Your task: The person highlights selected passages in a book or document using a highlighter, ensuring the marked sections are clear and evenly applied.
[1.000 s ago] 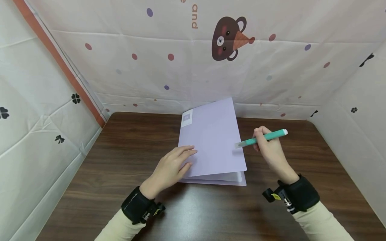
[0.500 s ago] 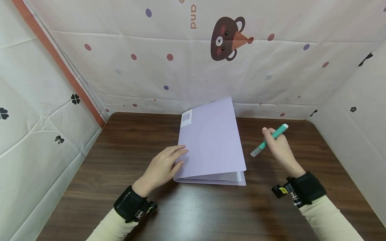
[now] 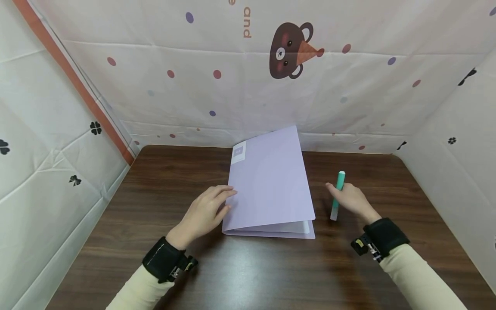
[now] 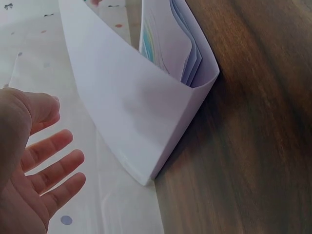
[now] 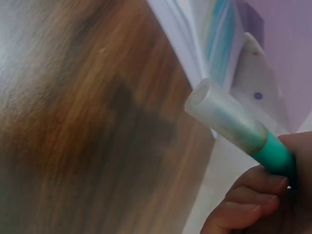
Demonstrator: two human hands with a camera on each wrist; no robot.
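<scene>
A lilac folder with a white label at its upper left stands partly open on the table, pages showing inside its lower edge. Beside its left edge is my left hand, fingers relaxed, fingertips overlapping the cover in the head view. The left wrist view shows that hand with nothing in it, apart from the folder's spine. To the right of the folder, my right hand holds a green marker with a translucent cap. In the right wrist view, fingers curl at the marker's green barrel.
The dark wooden table carries the folder. A white printed cloth hangs right behind the table's back edge, with more cloth along the left and right sides. Black camera straps sit on both wrists.
My right hand has moved right, away from the folder, and the marker has swung from slanted to nearly vertical in the view. My left hand has slid left toward the folder's edge.
</scene>
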